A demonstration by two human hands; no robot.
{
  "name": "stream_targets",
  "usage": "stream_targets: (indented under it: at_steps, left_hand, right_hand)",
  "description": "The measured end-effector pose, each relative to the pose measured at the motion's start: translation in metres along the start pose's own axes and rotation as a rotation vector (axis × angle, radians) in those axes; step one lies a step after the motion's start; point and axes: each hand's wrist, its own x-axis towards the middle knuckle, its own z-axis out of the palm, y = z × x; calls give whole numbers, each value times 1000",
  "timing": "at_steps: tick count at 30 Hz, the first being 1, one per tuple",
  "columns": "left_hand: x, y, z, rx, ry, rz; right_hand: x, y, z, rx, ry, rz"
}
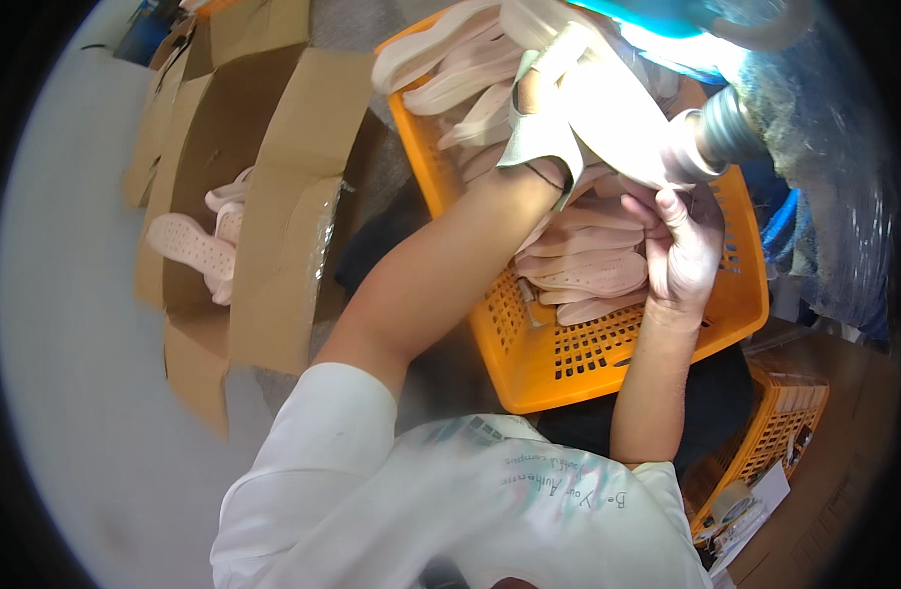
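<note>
While your left hand (544, 98) and right hand (681, 240) both gripped a pale insole (608, 118) against the grinding wheel (711, 137) above the orange basket's (568, 363) far edge, it looked light, thin and floppy, best pinched near both ends.

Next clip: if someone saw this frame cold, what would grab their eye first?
Most likely the bright orange basket at centre, heaped with pale pink insoles. Above it, both hands hold one pale insole against a spinning grinding wheel under a glaring lamp: the left hand, partly wrapped in a grey cover, grips it from the left, while the right hand steadies it from below. On the left, open cardboard boxes hold more perforated insoles.
</note>
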Motion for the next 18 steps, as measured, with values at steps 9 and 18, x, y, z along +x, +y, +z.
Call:
stream_targets:
  at_steps: [9, 18]
  left_hand:
    - [-7, 125, -82, -111, 138, 168]
    - [-2, 130, -99, -268, 200, 82]
  right_hand:
    - [83, 94, -188, -1598, -248, 352]
    - [82, 153, -267, -1255, -234, 831]
